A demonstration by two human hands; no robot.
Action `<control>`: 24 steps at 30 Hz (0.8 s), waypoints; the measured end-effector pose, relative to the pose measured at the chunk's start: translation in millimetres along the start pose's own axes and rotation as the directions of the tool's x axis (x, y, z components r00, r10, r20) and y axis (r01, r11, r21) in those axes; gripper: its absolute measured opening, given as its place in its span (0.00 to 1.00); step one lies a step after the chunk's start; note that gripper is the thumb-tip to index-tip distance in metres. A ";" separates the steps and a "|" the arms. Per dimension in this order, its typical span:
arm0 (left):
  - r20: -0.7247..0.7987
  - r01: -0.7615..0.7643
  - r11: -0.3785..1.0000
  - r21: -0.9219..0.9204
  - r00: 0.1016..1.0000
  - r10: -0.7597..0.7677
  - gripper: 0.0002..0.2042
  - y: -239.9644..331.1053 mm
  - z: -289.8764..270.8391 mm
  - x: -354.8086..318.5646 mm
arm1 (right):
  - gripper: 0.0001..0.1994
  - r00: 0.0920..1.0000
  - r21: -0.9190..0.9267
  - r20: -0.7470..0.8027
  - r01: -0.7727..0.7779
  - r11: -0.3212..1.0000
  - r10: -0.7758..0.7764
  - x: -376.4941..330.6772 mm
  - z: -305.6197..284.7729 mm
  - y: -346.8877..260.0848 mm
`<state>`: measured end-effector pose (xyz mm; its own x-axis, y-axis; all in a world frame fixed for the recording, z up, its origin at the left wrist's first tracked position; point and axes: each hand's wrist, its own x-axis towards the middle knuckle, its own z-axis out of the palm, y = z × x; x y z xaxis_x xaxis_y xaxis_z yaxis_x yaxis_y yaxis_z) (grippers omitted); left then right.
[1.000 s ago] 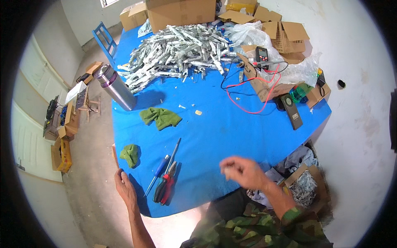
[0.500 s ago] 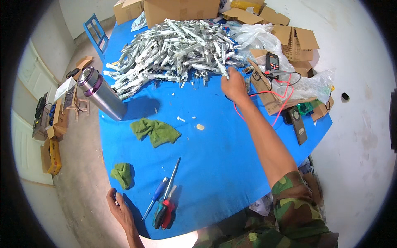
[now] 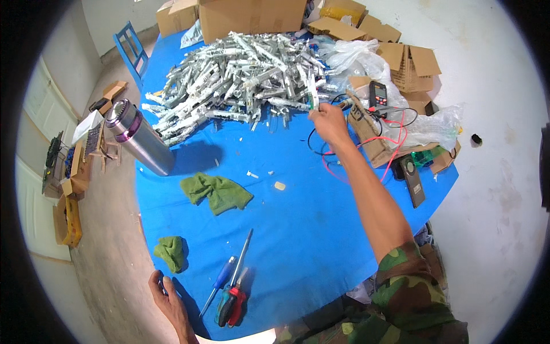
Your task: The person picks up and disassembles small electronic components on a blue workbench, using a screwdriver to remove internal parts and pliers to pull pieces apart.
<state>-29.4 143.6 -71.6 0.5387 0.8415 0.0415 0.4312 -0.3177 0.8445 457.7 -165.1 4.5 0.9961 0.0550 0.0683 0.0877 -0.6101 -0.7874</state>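
Evidently the pile at the far side of the blue table remains large: slim grey and white pieces lie across one another in a loose heap. The right hand reaches to the heap's near right edge, where its fingertips are bunched together at the near end of one piece; whether they pinch it or only touch it I cannot tell. That piece points away from the hand, its far end among the others, so it does not look lifted clear. Near left, the left hand rests at the table's edge, thumb apart from the forefinger, with nothing visible in its grasp. Just right of it lie a blue screwdriver, a long screwdriver and red pliers, all unheld. Beyond them are a small green rag and a larger rag, with pale scraps to the right of the latter. A steel flask stands far left; a meter with a red lead sits far right. Judging by the heap, handling seems at the picking-out stage; how many pieces are finished cannot be told.
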 end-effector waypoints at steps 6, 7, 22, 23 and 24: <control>-0.012 -0.057 0.998 -0.022 0.998 0.057 0.22 0.3 -5.2 -0.3 | 0.12 0.955 0.504 0.103 0.192 0.842 -0.279 -121.8 -34.6 -40.7; -0.016 -0.074 0.995 -0.061 0.997 0.073 0.22 -4.3 -3.8 1.0 | 0.13 0.942 0.544 0.056 0.249 0.801 -0.332 -139.2 -40.1 -43.8; 0.010 -0.196 0.981 0.002 0.980 0.196 0.21 -6.9 -6.8 0.0 | 0.19 0.893 0.812 0.441 -0.354 0.464 -0.090 -370.4 -91.8 -3.1; 0.014 -0.212 0.977 0.008 0.977 0.212 0.21 -10.9 -6.6 2.1 | 0.19 0.884 0.823 0.458 -0.382 0.420 -0.094 -380.2 -92.6 1.1; 0.011 -0.225 0.974 0.014 0.974 0.225 0.21 -14.7 -7.8 4.0 | 0.20 0.873 0.831 0.477 -0.410 0.376 -0.103 -388.7 -91.5 3.8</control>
<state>-39.3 155.1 -79.6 0.6298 0.7436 0.2246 0.3088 -0.5050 0.8060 71.0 -261.2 31.0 0.8598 0.4877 -0.1515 -0.3764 0.4048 -0.8333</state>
